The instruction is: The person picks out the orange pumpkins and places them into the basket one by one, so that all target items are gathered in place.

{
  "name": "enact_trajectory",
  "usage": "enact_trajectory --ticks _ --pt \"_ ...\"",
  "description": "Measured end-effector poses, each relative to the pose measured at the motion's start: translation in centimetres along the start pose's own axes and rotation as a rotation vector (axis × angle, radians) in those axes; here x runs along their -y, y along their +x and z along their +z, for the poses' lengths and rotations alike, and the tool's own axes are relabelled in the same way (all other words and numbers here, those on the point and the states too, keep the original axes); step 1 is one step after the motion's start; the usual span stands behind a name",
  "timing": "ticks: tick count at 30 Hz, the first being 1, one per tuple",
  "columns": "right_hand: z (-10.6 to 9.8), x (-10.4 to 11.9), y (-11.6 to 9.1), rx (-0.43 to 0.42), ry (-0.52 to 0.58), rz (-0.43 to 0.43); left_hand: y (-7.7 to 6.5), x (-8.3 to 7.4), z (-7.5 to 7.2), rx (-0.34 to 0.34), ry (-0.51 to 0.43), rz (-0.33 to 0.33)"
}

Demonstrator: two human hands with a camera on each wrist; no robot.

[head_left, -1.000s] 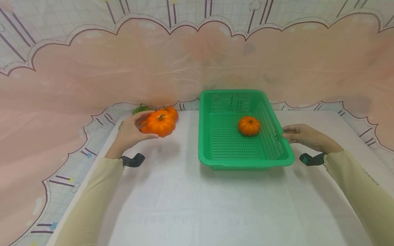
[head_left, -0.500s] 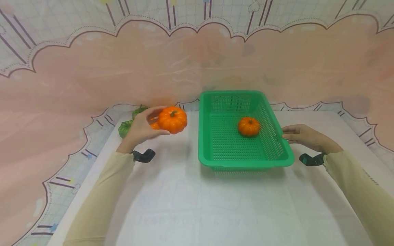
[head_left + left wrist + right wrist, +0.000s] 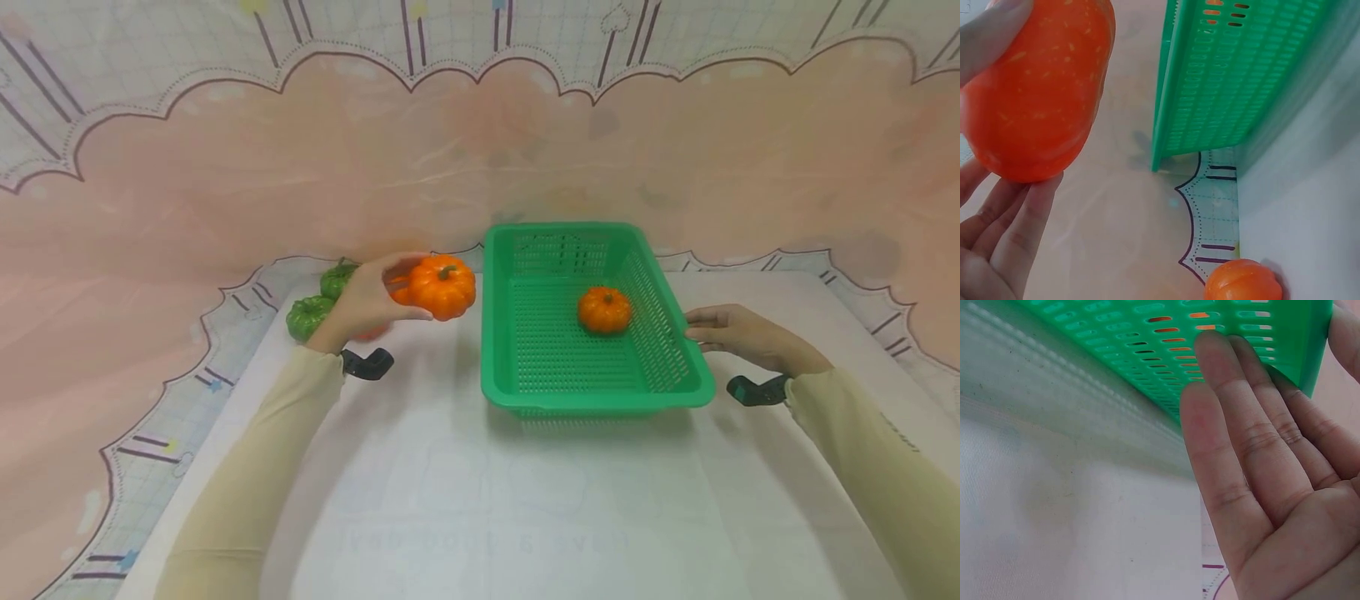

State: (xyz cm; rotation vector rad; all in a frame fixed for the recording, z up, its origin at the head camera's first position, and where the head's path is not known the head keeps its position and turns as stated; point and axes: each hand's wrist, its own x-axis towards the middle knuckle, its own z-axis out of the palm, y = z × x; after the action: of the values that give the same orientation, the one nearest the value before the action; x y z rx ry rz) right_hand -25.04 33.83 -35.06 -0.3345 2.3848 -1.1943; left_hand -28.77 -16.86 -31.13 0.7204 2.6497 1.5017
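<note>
My left hand (image 3: 375, 296) holds a small orange pumpkin (image 3: 442, 287) between thumb and fingers, just left of the green plastic basket (image 3: 498, 398). In the left wrist view the pumpkin (image 3: 1041, 94) shows its pale-flecked side, with the thumb on one side and fingers on the other. A second small orange pumpkin (image 3: 604, 310) sits inside the basket toward its right wall. At the basket's right side is my right hand (image 3: 738, 333). Seen from the right wrist, its fingers (image 3: 1219, 369) lie fairly straight against the slotted outer wall, thumb near the rim.
Left of and behind my left hand lie two green vegetables, a lobed one (image 3: 307, 318) and a stemmed one (image 3: 336, 279). Another orange pumpkin (image 3: 399, 292) is partly hidden behind that hand, and a reddish thing (image 3: 372, 332) shows below it. A patterned cloth (image 3: 480, 150) hangs behind the white table (image 3: 480, 500).
My left hand has carried the pumpkin rightward toward the basket, uncovering the green vegetables behind it. The right hand and basket have stayed in place.
</note>
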Motion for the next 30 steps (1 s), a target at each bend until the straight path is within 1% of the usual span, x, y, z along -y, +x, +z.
enact_trajectory --ticks 2,6,8,11,15,19,24,27,30 --pt "0.0 0.0 0.0 0.001 0.002 0.002 0.5 0.1 0.0 0.015 -0.002 0.012" --pt "0.0 0.1 0.1 0.000 0.003 0.003 1.4 0.3 -0.1 0.050 0.024 0.027" --pt "0.0 0.1 0.1 -0.003 0.003 0.004 1.9 0.4 -0.2 0.070 0.034 0.025" --pt "0.0 0.1 0.1 -0.007 0.007 0.011 2.7 0.3 -0.2 0.102 0.040 0.011" --pt "0.0 0.0 0.0 -0.011 -0.002 0.018 3.6 0.0 -0.1 0.140 0.038 -0.028" --pt "0.0 0.0 0.0 -0.018 -0.021 0.024 4.4 -0.3 0.3 0.162 -0.003 -0.053" --pt "0.1 0.1 0.1 -0.023 -0.019 0.033 5.3 -0.8 1.0 0.176 -0.060 -0.036" --pt "0.2 0.1 0.1 -0.021 -0.023 0.035 5.7 -1.2 1.6 0.200 -0.106 -0.027" --pt "0.2 0.1 0.1 -0.020 -0.028 0.033 6.2 -1.7 2.3 0.221 -0.131 -0.022"
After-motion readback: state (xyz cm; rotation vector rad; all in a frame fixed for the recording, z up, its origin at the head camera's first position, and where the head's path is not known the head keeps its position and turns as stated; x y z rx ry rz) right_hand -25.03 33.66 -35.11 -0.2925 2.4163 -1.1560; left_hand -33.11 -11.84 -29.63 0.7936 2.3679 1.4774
